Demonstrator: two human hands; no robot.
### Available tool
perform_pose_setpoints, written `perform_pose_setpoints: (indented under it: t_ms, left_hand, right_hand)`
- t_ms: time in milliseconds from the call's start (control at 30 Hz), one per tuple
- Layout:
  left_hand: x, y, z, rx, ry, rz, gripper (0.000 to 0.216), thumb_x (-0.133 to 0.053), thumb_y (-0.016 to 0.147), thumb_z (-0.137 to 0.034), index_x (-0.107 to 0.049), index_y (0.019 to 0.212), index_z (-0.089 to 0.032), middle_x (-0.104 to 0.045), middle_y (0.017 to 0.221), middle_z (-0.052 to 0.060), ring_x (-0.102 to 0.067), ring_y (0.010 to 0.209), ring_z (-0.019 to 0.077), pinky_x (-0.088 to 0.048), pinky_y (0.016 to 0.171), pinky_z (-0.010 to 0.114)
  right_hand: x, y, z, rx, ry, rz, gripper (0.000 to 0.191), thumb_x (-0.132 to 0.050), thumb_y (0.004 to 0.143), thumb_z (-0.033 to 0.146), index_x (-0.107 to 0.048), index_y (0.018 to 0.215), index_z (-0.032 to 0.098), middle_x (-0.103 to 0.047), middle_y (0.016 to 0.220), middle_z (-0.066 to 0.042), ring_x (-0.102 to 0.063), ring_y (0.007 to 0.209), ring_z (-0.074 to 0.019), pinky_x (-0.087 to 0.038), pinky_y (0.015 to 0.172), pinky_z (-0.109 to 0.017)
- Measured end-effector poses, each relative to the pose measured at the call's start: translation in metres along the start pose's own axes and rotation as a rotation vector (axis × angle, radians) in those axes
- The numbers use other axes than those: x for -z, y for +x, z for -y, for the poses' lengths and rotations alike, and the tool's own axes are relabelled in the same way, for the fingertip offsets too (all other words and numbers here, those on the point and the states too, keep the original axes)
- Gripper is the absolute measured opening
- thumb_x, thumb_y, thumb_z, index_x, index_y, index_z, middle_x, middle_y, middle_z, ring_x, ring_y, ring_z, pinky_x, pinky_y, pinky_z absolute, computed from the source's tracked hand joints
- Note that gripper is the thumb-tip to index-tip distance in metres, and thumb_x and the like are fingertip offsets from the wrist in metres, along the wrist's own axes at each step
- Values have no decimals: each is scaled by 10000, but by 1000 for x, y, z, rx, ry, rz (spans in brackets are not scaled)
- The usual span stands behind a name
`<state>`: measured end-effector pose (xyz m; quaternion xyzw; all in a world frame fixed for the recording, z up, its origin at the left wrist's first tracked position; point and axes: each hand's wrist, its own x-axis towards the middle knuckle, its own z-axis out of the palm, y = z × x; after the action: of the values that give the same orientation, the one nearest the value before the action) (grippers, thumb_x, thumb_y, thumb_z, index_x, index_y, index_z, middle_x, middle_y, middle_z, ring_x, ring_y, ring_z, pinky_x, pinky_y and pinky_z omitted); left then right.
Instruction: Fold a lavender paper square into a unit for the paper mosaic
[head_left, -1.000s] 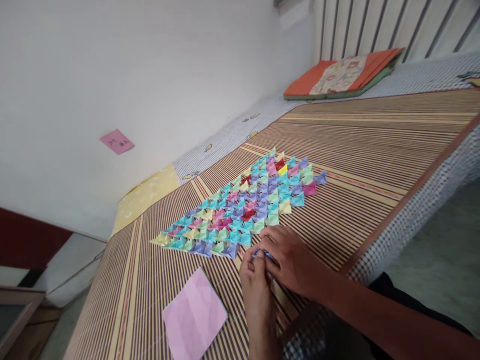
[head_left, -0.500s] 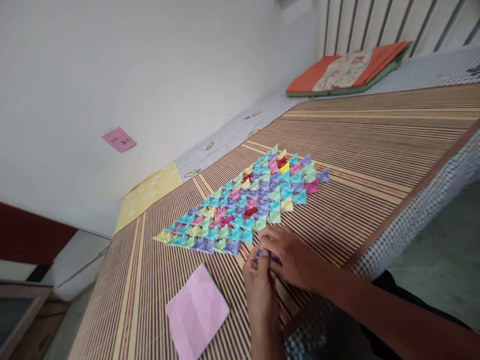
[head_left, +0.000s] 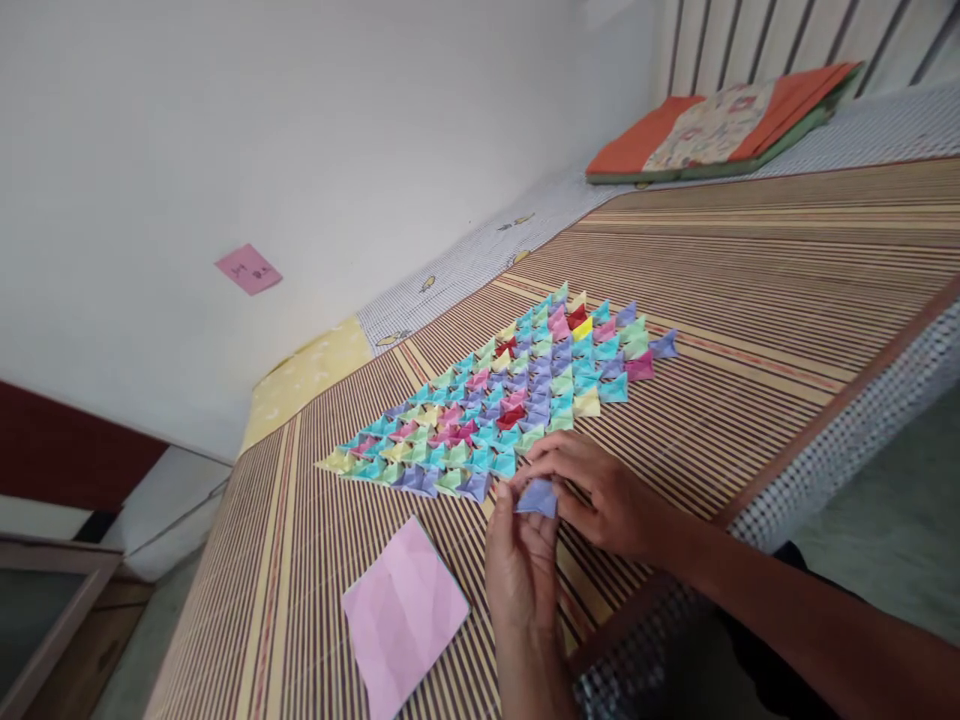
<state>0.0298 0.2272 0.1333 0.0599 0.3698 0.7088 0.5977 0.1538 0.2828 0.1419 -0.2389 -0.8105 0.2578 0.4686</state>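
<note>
A small folded piece of purple paper (head_left: 537, 498) is held between my two hands, low and right of the middle of the view. My left hand (head_left: 521, 570) supports it from below, palm turned up, with the thumb at its left side. My right hand (head_left: 600, 490) grips its right edge, fingers curled over the top. Just beyond my hands lie rows of small folded paper boats (head_left: 480, 410) in blue, purple, green, yellow, pink and red. A stack of square paper with a pink top sheet (head_left: 407, 615) rests left of my left hand.
Everything lies on a striped mat (head_left: 750, 300) over a bed. An orange and green folded cloth (head_left: 712, 125) sits at the far end. A pink note (head_left: 249, 269) is stuck to the white wall (head_left: 375, 130). The bed's edge runs along the right.
The purple paper, mostly covered by my fingers before, now shows its flat face. My left thumb has moved off to its left side. The whole view has shifted slightly.
</note>
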Motion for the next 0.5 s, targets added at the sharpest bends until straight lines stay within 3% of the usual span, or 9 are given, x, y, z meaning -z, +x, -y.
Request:
perform_pose_setpoints:
  t_ms: [133,267,500]
  left_hand:
    - [0,-1,-1,-24,24,29,206,-793,788,-288,-752,934,-149,-765,969,70,-732,840,146,-582,778,231]
    - [2,-1,-1,-49,135,64,223,-812,730,-236,-774,933,-152,-772,993,81,-736,884,162,-576,792,230]
    - [3,1,1,-148,239,-72,358,-840,673,-244,-747,1010,-166,-760,1085,110,-732,1002,202,-555,872,274]
  right_hand:
    - [-3,-3,-2,-13,-16,66,317,-537,864,62,-648,1117,218,-637,1118,-86,-585,1082,-249,-474,964,-432]
    - [-8,-5,-2,-13,-43,48,256,-570,863,79,-637,1070,214,-637,1101,-80,-581,1062,-246,-474,949,-422]
    - [-12,-4,-3,-12,-63,-47,137,-505,932,100,-559,878,214,-639,984,-78,-584,954,-235,-490,852,-393]
